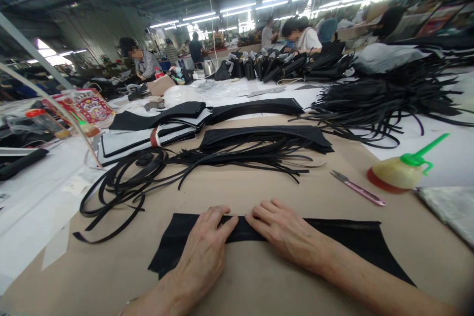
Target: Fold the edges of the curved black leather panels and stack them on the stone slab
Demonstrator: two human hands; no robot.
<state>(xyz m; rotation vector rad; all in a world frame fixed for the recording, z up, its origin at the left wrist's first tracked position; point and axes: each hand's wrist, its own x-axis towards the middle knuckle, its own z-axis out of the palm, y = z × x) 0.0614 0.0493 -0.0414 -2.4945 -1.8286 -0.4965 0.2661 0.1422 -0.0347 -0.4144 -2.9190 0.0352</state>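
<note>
A curved piece of black leather-like material (348, 239) lies on the tan work surface in front of me. Along its far edge, near the middle, my left hand (207, 244) pinches the material, fingers curled over the edge and thumb pointing right. Just to the right, my right hand (283, 232) grips the same edge with its fingers bent and pressed together. A small gap separates the two thumbs. What lies under my fingers is hidden. Beyond the hands are loose black strips (240, 157) and a stack of similar curved black pieces (264, 137).
Pink-handled thread snips (358, 188) and a squeeze bottle (394, 174) with a green spout stand to the right. Coiled black strip (122, 182) spreads at left. A large strip bundle (385, 98) sits at back right. A slanting pole (55, 108) rises at left. Co-workers sit farther back.
</note>
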